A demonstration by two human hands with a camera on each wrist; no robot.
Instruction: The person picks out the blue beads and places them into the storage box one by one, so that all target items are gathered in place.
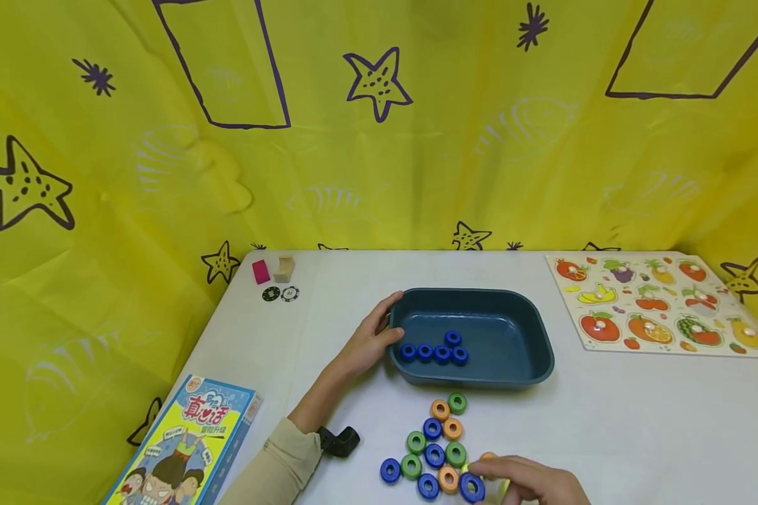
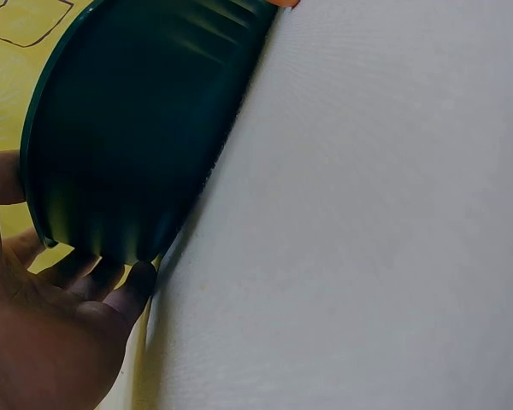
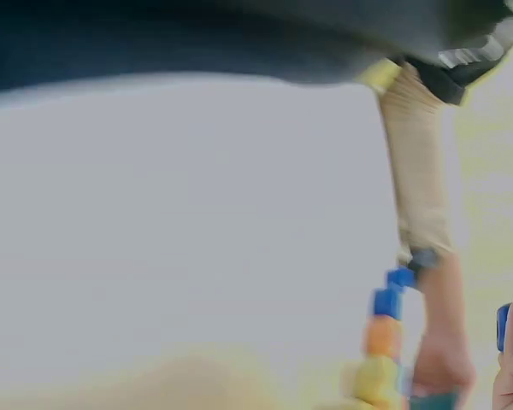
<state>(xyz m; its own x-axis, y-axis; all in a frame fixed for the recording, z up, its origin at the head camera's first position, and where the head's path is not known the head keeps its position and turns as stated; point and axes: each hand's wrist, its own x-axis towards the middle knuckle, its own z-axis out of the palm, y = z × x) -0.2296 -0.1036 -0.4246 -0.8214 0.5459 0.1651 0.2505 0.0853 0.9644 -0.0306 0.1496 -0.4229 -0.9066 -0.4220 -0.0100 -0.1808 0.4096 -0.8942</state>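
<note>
In the head view, the right hand (image 1: 533, 480) pinches one blue ring (image 1: 471, 487) on the near side of the tub (image 1: 505, 333), beside the loose rings (image 1: 434, 456). The ring looks light and stiff, perhaps smooth enough to slip; its outer edge seems the best place to hold. Five other blue rings (image 1: 442, 354) lie inside the tub, and the left hand (image 1: 369, 344) grips its left end.

In the left wrist view, fingertips (image 2: 138, 278) touch the tub's outer wall, which appears rigid; its rim should give firm hold.

The right wrist view is blurred, but the held ring shows at the fingers.
</note>
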